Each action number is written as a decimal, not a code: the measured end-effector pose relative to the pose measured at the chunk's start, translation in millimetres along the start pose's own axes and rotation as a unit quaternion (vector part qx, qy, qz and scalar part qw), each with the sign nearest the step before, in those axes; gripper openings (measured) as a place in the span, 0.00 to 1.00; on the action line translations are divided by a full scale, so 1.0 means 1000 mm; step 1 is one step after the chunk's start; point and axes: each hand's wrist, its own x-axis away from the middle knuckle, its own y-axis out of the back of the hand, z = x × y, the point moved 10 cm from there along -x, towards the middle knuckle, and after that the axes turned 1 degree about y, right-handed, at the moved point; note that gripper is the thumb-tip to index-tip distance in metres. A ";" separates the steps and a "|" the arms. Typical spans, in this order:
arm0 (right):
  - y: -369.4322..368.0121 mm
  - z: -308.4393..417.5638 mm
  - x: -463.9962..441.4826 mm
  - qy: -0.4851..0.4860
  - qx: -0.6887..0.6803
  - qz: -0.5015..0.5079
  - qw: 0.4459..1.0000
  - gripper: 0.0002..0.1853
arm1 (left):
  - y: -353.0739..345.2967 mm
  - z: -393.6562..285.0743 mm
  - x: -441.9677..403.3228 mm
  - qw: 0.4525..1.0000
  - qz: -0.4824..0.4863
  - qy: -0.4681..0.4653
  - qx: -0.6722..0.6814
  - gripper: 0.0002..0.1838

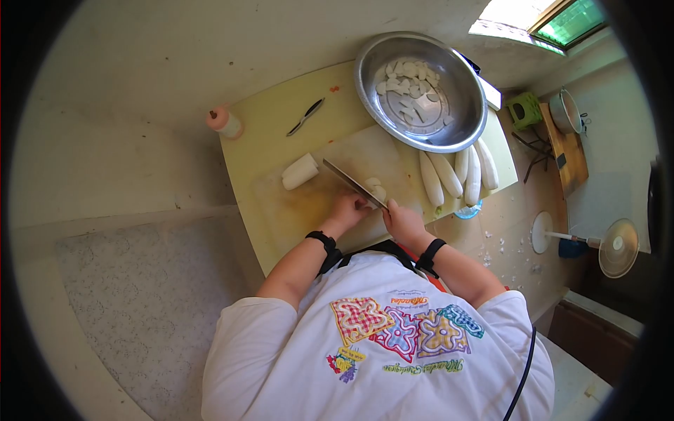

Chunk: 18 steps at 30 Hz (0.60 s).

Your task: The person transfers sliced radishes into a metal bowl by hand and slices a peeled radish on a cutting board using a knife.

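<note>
1 knife (pixel 354 184), blade aslant, just beside white slices (pixel 375 187)

Looks like home kitchen: cutting board (pixel 274 207), peeled white vegetables (pixel 472 175), metal basin (pixel 465 105) of white slices (pixel 406 86) on pale yellow surface (pixel 263 116); knife (pixel 354 185) over board; pot (pixel 563 116), green stool (pixel 521 112), fan (pixel 618 247) nearby.

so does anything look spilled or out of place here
Yes: white scraps litter the floor to the right, near the fan, as if dropped there. A few orange bits on the table by the basin also stand out, since the vegetables are white. The knife in the right hand shows nothing odd.
</note>
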 end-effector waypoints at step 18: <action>0.002 0.002 0.003 0.000 -0.002 -0.015 1.000 0.13 | 0.002 -0.008 0.006 0.997 -0.003 -0.067 -0.026 0.17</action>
